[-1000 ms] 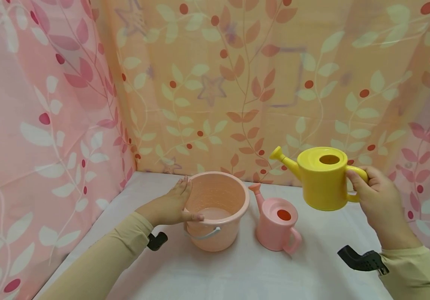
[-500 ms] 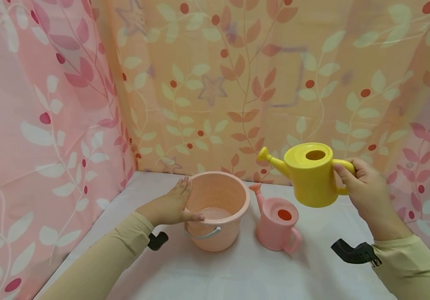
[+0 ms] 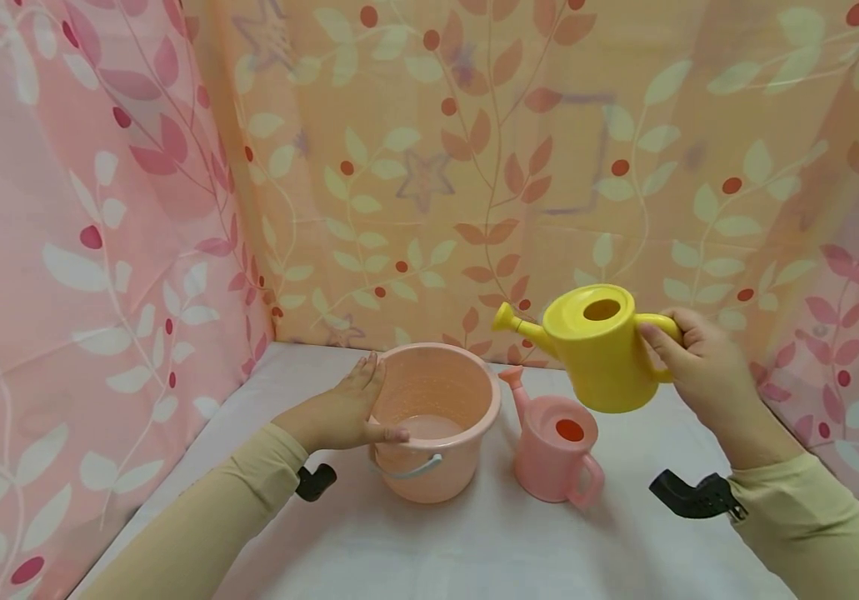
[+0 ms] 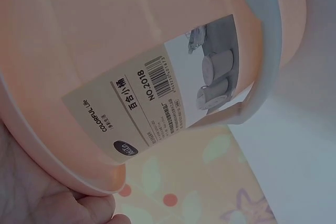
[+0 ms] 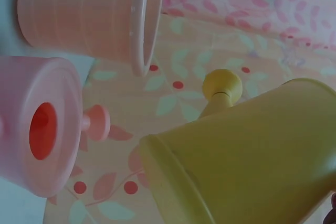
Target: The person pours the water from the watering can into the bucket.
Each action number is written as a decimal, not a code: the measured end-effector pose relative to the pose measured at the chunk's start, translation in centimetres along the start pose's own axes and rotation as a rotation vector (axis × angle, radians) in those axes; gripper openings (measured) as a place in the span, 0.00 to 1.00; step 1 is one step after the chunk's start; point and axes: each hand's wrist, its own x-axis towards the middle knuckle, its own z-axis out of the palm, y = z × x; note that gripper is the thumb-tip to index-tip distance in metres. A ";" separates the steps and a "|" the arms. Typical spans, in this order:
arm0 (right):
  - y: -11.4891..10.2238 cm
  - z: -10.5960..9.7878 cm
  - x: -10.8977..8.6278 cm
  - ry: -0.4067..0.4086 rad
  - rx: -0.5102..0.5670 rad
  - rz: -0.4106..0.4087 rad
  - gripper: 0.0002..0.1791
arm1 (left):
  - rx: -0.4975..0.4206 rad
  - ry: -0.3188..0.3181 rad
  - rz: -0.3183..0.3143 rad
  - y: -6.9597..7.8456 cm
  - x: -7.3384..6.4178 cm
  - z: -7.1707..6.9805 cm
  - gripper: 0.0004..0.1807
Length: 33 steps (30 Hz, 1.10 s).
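The left hand (image 3: pixel 339 412) lies on the left rim of the peach plastic bucket (image 3: pixel 455 471), fingers straight along the edge and thumb laid over the near side. It rests there rather than clasping, so uneven pressure could tip or slide the bucket on the white cloth (image 3: pixel 414 554). Against the bucket's near wall lies the lowered pale-blue bail handle (image 3: pixel 417 469), which might snag a sleeve drawn back.

Just right of the bucket, apart from it, the pink toy watering can (image 3: pixel 545 467) stands upright, its rose near the bucket's rim; a leftward nudge would probably knock the two together.

Higher up and farther right of the bucket, the yellow toy watering can (image 3: pixel 601 367) is held in the air, slightly tilted, its spout aimed toward the bucket's side. The right hand (image 3: pixel 714 383) grips its handle, thumb across the top. With the body's weight all ahead of that grip, it could dip nose-down; any water inside, which cannot be told, might spill short of the bucket. Lowered here, its base could topple the pink can. Farthest right of the bucket, the black wrist mount (image 3: pixel 691 496) could brush the pink can if the forearm swings left.
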 end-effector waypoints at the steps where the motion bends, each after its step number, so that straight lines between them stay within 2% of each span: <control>1: -0.1 0.0 0.0 -0.014 -0.012 -0.006 0.17 | -0.001 0.000 0.000 0.0 0.0 0.0 0.66; 5: -0.4 0.3 0.2 -0.067 -0.023 -0.005 0.18 | -0.010 -0.006 0.000 0.2 0.0 -0.1 0.66; 15: -1.3 1.0 0.5 -0.171 0.045 -0.042 0.17 | -0.009 -0.022 -0.007 0.1 0.0 -0.2 0.66; 33: -3.0 1.3 1.1 -0.224 -0.036 -0.061 0.20 | -0.015 -0.019 0.005 0.1 0.0 -0.2 0.65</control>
